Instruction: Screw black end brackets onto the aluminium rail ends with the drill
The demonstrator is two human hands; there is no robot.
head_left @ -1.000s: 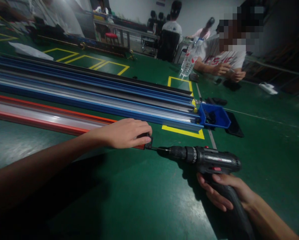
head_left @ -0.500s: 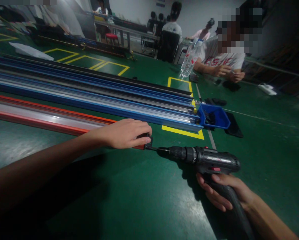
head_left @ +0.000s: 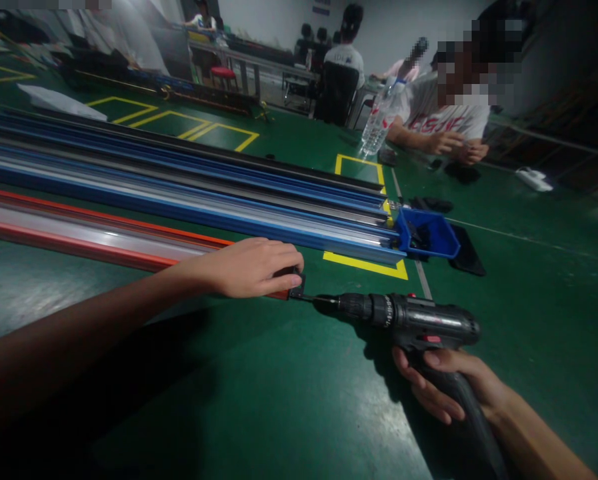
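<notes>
My left hand [head_left: 261, 269] is closed over the end of a long orange-red channel profile [head_left: 103, 235] lying on the green table. Under its fingers a small black end piece [head_left: 297, 288] sits at the profile's tip, partly hidden. My right hand [head_left: 453, 383] is wrapped round the handle of a black cordless drill [head_left: 409, 317] with red buttons. The drill lies level and points left. Its long thin bit [head_left: 321, 299] reaches the black end piece; whether it sits in a screw I cannot tell.
Several blue and black profiles [head_left: 229, 203] lie side by side beyond the orange-red one. At their right ends stands a blue bin [head_left: 429, 233] with dark parts, near a dark flat object [head_left: 469, 252]. Plastic bottles [head_left: 379, 123] stand further back. A person [head_left: 443, 120] works across the table.
</notes>
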